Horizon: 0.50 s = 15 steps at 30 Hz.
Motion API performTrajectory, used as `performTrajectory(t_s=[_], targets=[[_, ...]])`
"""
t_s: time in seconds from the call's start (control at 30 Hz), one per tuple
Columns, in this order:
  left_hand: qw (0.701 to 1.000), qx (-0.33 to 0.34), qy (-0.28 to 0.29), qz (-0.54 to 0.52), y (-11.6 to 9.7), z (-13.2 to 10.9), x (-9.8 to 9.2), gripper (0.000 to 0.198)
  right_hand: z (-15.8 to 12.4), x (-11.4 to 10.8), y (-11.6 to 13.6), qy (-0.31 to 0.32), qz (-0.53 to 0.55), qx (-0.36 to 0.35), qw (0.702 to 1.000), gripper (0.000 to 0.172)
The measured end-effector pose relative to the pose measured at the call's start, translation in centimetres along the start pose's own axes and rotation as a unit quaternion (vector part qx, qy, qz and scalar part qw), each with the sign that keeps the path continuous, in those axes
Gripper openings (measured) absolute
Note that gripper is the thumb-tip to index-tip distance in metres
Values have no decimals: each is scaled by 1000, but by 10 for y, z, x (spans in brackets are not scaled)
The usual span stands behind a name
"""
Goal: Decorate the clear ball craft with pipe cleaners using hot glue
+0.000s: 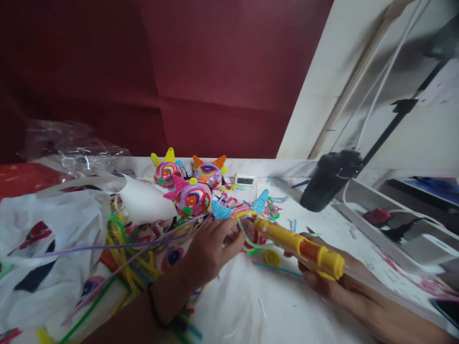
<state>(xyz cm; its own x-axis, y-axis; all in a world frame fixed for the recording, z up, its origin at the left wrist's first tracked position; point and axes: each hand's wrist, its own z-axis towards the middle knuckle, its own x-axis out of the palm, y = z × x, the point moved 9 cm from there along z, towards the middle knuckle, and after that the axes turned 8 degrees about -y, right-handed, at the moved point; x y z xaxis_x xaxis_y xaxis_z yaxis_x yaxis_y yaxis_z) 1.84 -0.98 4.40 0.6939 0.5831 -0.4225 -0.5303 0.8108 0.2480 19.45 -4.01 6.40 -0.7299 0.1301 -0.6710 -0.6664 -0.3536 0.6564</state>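
In the head view, my right hand (322, 279) is wrapped round a yellow glue gun (294, 241), its tip pointing left at a colourful mask (247, 210) with light blue horns. My left hand (211, 248) is at the mask's left side, with thumb and fingers closed on its edge near a pale green strip. Part of the mask is hidden behind that hand and the gun. A pink-horned mask (193, 198) lies just behind my left hand. Under the gun's tip is a yellow coil (272, 258) on the white table (247, 306).
Two more horned masks, one yellow-horned (167, 173) and one orange-horned (210, 172), stand behind. A small digital display (245, 180) is near the wall. Fuzzy strips (122, 248) and white bags (79, 224) crowd the left. A black lamp or holder (330, 179) and a tray (390, 239) are right.
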Motion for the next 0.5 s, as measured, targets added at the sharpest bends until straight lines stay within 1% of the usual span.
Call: performTrajectory(t_s=[0.1,0.17,0.27,0.33,0.4,0.5], targets=[[1000,-2,1,5,0,0,1,19,4,6,-11,25,20,34,999,35],[1000,-5,3,7,0,0,2,18,3,11,-22,39,30,53,997,37],[1000,-7,6,1,0,0,2,20,-2,13,-44,26,46,89,995,46],[1000,-11,8,3,0,1,2,20,-5,16,-55,32,50,110,992,51],[1000,-18,11,6,1,3,2,18,-5,19,-60,41,51,117,991,53],[1000,-24,10,6,1,5,1,15,0,20,-55,46,48,102,993,54]])
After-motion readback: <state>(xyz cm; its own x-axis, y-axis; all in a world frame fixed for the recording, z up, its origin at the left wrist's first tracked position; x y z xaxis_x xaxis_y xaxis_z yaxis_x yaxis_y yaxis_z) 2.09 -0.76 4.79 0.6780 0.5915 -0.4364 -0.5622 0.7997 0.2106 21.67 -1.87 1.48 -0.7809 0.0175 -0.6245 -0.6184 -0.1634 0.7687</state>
